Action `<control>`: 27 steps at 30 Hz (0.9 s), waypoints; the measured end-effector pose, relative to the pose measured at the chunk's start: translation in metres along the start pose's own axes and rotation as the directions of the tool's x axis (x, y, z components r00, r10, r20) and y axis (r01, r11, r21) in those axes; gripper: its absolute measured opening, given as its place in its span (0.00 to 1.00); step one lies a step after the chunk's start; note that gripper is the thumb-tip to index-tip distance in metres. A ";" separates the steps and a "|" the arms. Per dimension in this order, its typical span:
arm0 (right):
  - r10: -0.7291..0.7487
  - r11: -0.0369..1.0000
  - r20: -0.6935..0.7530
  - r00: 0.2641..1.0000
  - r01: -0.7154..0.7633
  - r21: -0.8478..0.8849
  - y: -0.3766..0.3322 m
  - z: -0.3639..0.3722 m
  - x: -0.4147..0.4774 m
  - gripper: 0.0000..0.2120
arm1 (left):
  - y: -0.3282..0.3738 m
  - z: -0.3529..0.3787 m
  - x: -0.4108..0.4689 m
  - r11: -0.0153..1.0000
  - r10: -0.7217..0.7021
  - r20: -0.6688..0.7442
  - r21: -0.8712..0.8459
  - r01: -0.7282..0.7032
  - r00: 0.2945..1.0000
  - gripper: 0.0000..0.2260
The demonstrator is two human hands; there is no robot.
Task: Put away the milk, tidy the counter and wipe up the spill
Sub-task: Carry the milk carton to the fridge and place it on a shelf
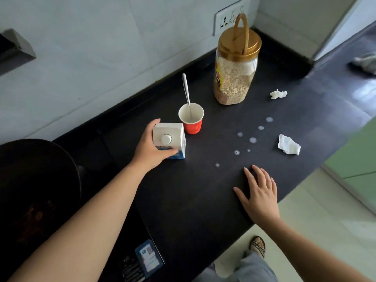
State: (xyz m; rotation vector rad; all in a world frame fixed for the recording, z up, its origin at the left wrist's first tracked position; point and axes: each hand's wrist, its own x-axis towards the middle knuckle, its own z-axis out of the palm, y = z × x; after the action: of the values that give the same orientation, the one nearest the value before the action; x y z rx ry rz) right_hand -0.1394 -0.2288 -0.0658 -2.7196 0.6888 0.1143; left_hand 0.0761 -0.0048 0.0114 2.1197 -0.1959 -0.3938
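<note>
On black counter [183,200], L hand [149,148] grips milk carton [169,140]; R hand [259,193] flat, fingers spread, near spill [252,140].

the left arm reaches forward from the lower left, bare along its whole visible length. the left hand [149,148] grips the milk carton [173,133] from its left side, thumb across the near face, fingers [155,122] curled round the far edge. the right hand [261,197] lies palm down on the surface [193,200], its fingers straight and slightly spread, the forearm coming in from the lower right.
</note>
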 end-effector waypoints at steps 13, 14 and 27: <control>-0.010 1.000 0.047 0.999 0.011 -0.023 0.001 -0.006 -0.002 0.31 | -0.020 0.015 -0.035 0.998 -0.014 -0.154 -0.055 0.006 0.988 0.33; -0.018 1.000 0.062 0.998 0.020 -0.023 0.002 -0.007 -0.002 0.30 | -0.021 0.015 -0.037 0.998 -0.017 -0.163 -0.056 0.008 0.987 0.33; -0.345 0.935 0.225 0.911 0.310 0.174 0.067 -0.061 -0.014 0.25 | 0.027 0.097 -0.188 0.949 -0.146 -0.388 -0.315 0.018 0.910 0.31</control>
State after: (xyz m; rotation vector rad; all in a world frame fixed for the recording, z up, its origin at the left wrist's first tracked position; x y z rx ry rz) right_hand -0.1837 -0.2990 -0.0268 -2.5838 0.1545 0.3146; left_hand -0.1337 -0.0411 0.0230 1.8552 0.1902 -0.0173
